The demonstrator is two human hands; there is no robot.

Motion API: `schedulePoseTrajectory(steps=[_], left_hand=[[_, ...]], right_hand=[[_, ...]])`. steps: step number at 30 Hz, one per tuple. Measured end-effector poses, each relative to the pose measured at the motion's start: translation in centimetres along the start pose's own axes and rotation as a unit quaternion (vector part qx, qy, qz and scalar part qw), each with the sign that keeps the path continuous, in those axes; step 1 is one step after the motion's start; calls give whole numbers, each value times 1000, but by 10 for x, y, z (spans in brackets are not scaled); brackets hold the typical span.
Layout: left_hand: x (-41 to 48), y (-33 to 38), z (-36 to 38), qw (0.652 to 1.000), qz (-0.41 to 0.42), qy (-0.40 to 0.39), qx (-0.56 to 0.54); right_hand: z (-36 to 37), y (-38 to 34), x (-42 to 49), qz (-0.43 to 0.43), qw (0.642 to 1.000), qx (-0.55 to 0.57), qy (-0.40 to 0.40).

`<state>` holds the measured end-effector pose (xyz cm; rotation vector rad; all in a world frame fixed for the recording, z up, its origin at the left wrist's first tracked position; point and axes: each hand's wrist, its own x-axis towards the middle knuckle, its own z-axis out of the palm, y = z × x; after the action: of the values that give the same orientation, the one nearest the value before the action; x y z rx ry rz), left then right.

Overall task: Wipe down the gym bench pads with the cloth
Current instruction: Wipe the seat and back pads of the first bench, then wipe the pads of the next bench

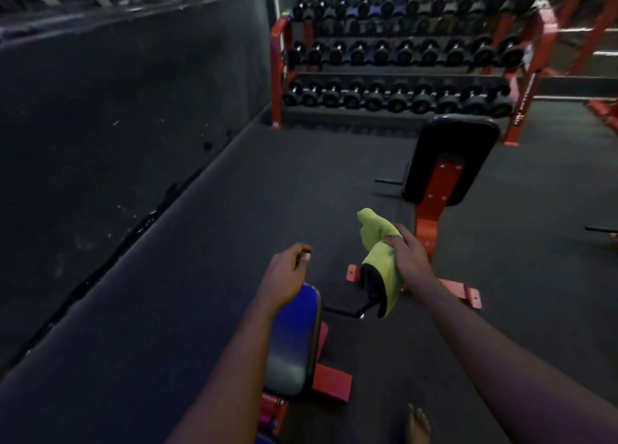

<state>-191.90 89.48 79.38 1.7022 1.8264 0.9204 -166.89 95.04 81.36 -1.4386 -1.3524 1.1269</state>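
My right hand [406, 259] grips a yellow-green cloth [381, 256], bunched and hanging in the air above the floor. A bench with a blue and black pad [294, 336] on a red frame stands just below my left forearm. My left hand [287, 276] hovers over the pad's far end, its fingers curled with nothing in them. Farther ahead stands another bench with a black pad [434, 156] on a red frame [438, 189], seen from behind. The cloth touches neither pad.
A red rack of black dumbbells [394, 59] in three rows fills the back. A dark wall [117, 109] runs along the left. Red floor feet [465, 293] of the far bench lie under my right arm. My bare foot [418, 423] shows at the bottom.
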Motion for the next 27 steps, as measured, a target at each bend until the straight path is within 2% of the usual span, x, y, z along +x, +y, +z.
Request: schedulePoseTrajectory(steps=[11,15,20,25,27], left_hand=[[238,79,84,1000,-9,28,-10],[312,97,93,999,5,49,-16],[414,83,101,998,5,61,-17],[537,74,114,998,9,32,-56],[612,70,119,996,21,-29,-87]], right_hand=[[-86,-14,248,-24,1000,8,-18],[-86,-27,332,-19,999,39,-21],[-66,-32,433,-17,997,65,-33],[-48,-31,535,-31,996,56,-54],[-34,-29,599,-2,998,47,-46]])
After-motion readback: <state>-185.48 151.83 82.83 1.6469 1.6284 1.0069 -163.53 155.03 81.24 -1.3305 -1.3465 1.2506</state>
